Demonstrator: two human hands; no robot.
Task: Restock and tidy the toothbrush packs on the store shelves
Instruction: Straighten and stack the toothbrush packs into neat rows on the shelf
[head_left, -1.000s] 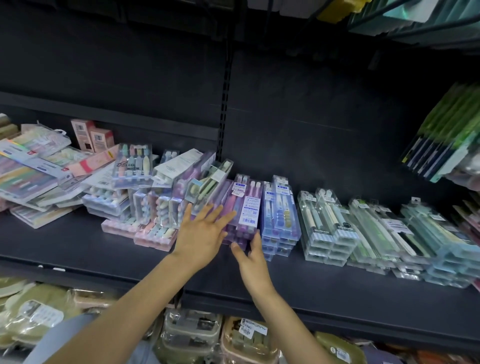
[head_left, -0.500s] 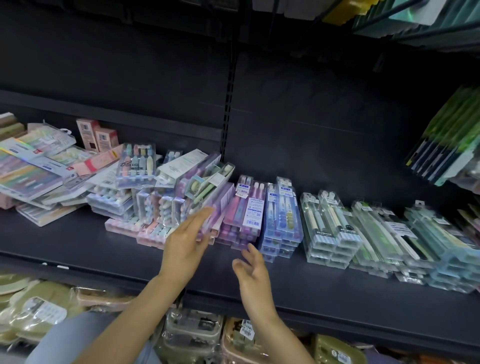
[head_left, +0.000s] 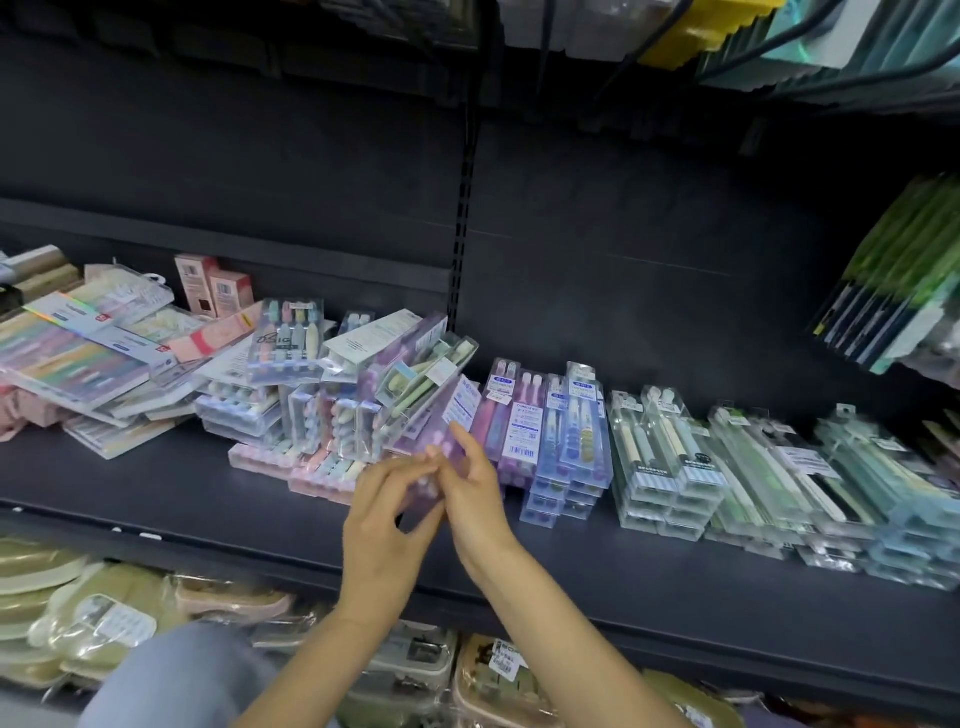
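Purple toothbrush pack (head_left: 441, 457) pinched between left hand (head_left: 384, 525) and right hand (head_left: 475, 499), long axis slanted up-right toward purple stack (head_left: 511, 421) just beside.

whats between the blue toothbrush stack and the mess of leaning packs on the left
The head view shows a pink-and-purple toothbrush stack between the blue stack and the leaning packs.

Both hands blur together over the purple pack (head_left: 441, 457); its near end is hidden behind them. Green packs (head_left: 904, 280) run off the right edge. Label print too small to read.
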